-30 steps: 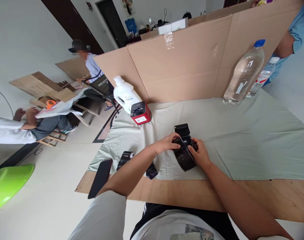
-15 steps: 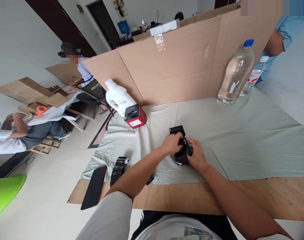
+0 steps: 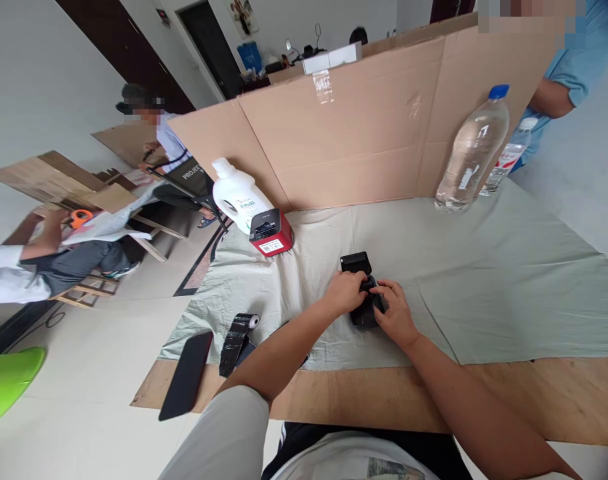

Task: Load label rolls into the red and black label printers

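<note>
A small black box-like device (image 3: 365, 316) rests on the cloth in front of me with its lid (image 3: 356, 262) swung up at the far end. Its exact kind is not clear. My left hand (image 3: 345, 291) grips it from the left, fingertips reaching into the opening below the lid. My right hand (image 3: 397, 313) is bent around its right side, index finger at the opening and thumb lower on the body. My fingers partly hide the inside. To the left lies a black strip wound on a roll with a white core (image 3: 233, 341), partly covered by my left forearm.
A black phone (image 3: 187, 377) lies at the table's left front. A red-and-black box (image 3: 271, 233) and a white jug (image 3: 240, 197) stand farther back. Bottles (image 3: 477, 150) stand back right before a cardboard screen (image 3: 354, 147). Other people sit at left; one is behind the screen at right.
The dark flat piece that stood up beside my right fingers no longer sticks out from the device. My right index finger has moved left over the opening. The device stays in place.
</note>
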`<state>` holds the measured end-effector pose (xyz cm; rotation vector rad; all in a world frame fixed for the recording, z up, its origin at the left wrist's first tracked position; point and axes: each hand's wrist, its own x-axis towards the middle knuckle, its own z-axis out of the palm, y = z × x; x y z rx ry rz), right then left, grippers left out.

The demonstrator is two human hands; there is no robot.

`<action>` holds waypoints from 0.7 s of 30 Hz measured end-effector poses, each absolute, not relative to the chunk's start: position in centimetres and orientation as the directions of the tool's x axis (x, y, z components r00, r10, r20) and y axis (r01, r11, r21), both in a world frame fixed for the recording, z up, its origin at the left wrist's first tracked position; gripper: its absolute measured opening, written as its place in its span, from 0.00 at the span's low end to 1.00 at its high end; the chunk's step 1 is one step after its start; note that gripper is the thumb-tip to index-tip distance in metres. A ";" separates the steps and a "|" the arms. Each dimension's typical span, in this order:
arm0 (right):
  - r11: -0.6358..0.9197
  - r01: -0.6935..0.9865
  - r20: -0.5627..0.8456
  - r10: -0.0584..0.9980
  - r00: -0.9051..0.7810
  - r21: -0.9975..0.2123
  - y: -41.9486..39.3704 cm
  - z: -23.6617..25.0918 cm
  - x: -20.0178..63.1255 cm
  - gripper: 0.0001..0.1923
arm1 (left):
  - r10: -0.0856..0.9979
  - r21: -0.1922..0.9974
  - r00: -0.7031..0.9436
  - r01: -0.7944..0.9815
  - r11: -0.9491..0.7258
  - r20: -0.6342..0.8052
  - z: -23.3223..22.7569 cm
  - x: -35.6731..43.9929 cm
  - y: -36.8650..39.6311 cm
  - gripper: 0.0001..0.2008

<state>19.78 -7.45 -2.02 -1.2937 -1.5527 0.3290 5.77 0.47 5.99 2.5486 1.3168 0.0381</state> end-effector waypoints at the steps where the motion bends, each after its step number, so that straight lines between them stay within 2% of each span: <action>1: 0.383 0.555 0.526 0.842 0.119 -0.739 -7.5 -2.0 19.7 0.14 | 0.798 0.259 0.595 0.789 -0.557 -0.096 5.9 5.8 0.5 0.13; 4: 0.384 0.529 0.507 0.855 0.104 -0.757 -7.4 -2.1 19.8 0.14 | 0.801 0.267 0.597 0.778 -0.569 -0.031 5.4 5.5 0.3 0.11; 6: 0.365 0.487 0.471 0.875 0.113 -0.793 -7.4 -2.3 19.9 0.14 | 0.832 0.322 0.550 0.778 -0.540 0.066 4.7 5.1 0.0 0.10; 8: 0.331 0.433 0.426 0.894 0.141 -0.839 -7.3 -2.3 20.1 0.14 | 0.878 0.444 0.434 0.759 -0.476 0.200 3.6 4.5 -0.4 0.10; 10: 0.291 0.388 0.380 0.909 0.173 -0.874 -7.1 -2.3 20.3 0.14 | 0.923 0.601 0.247 0.703 -0.380 0.295 2.2 3.8 -0.8 0.11; 12: 0.247 0.374 0.335 0.922 0.193 -0.894 -7.1 -2.3 20.2 0.13 | 0.965 0.765 0.092 0.593 -0.250 0.244 0.8 3.4 -1.0 0.18; 13: 0.225 0.380 0.317 0.927 0.199 -0.897 -7.1 -2.3 20.0 0.12 | 0.983 0.839 0.068 0.513 -0.179 0.169 0.2 3.4 -1.1 0.22; 15: 0.188 0.407 0.292 0.933 0.211 -0.894 -7.3 -2.3 19.7 0.11 | 0.992 0.940 0.124 0.336 -0.062 0.021 -0.6 3.6 -1.3 0.30; 18: 0.168 0.440 0.304 0.917 0.259 -0.882 -7.7 -2.3 19.3 0.13 | 0.969 0.988 0.244 0.155 -0.006 -0.032 -1.0 4.4 -1.6 0.36; 21: 0.151 0.466 0.321 0.895 0.310 -0.872 -7.9 -2.3 19.2 0.16 | 0.964 0.993 0.268 0.116 -0.030 -0.002 -1.0 5.1 -1.9 0.38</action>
